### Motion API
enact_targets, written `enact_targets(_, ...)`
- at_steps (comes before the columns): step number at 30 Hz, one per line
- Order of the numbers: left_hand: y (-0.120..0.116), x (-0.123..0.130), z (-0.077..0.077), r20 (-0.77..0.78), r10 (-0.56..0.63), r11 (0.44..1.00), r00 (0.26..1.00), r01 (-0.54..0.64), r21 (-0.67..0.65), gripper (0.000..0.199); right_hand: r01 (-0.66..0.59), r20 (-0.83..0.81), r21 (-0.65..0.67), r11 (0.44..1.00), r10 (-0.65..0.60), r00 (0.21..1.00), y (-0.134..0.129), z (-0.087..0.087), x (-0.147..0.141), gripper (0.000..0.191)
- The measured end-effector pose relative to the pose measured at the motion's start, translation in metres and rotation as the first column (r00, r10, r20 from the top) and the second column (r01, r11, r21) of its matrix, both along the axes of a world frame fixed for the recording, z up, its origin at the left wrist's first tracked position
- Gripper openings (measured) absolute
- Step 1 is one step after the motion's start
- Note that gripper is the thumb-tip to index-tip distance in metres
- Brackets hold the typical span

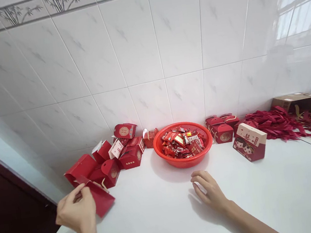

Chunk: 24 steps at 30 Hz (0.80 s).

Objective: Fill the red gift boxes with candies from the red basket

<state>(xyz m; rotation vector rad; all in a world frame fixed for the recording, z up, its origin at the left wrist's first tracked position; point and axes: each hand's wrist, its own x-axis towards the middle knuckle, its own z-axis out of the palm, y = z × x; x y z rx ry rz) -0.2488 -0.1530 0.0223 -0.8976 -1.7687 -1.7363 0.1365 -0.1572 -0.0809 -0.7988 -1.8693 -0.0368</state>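
My left hand (77, 208) pinches the edge of a red box (102, 199) at the lower left, beside a pile of red gift boxes (130, 156). My right hand (208, 190) hovers over the white table (158, 216), fingers loosely curled and apart, holding nothing. Just beyond it is a red plastic basket (185, 162) filled with wrapped candies (179, 142). To the right of the basket, a red and cream box (250, 141) with a cartoon figure stands upright.
Small red boxes (223, 133) stand by the tiled wall, right of the basket. Dark red ribbons (278, 124) lie heaped at the right, near an open cardboard box (307, 105). The table's left edge borders a dark brown surface (13, 213).
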Motion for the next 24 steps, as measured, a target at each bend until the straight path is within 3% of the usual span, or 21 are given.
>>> enact_targets(3,-0.007,0.044,0.001,-0.152,-0.090,0.994,0.984,0.098,0.048,0.012,-0.036,-0.007,-0.023,0.999,0.036,0.999,-0.002,0.001,-0.002,0.018)
enact_targets(5,-0.010,0.084,-0.002,-0.239,-0.227,0.969,0.944,0.244,0.044,0.012,-0.076,-0.014,-0.054,0.996,0.075,0.997,-0.005,0.001,-0.004,0.020)
enact_targets(8,-0.013,0.147,-0.012,-0.309,-0.462,0.867,0.831,0.496,0.037,0.011,-0.145,-0.028,-0.124,0.982,0.143,0.989,-0.010,0.001,-0.006,0.031)
enact_targets(12,-0.016,0.210,-0.025,-0.286,-0.682,0.711,0.673,0.701,-0.044,0.017,-0.221,-0.094,-0.176,0.959,0.207,0.974,-0.011,0.005,-0.004,0.035)
enact_targets(15,-0.017,0.232,-0.033,-0.253,-0.765,0.626,0.593,0.776,-0.076,0.020,-0.245,-0.161,-0.150,0.958,0.221,0.962,-0.009,0.012,0.002,0.037)
enact_targets(20,-0.019,0.248,-0.043,-0.244,-0.821,0.547,0.517,0.834,-0.076,0.021,-0.264,-0.209,-0.136,0.955,0.233,0.950,-0.010,0.019,0.007,0.037)
enact_targets(24,-0.022,0.245,-0.045,-0.309,-0.881,0.419,0.358,0.894,-0.158,0.022,-0.209,-0.262,-0.166,0.964,0.162,0.952,-0.010,0.015,0.006,0.023)
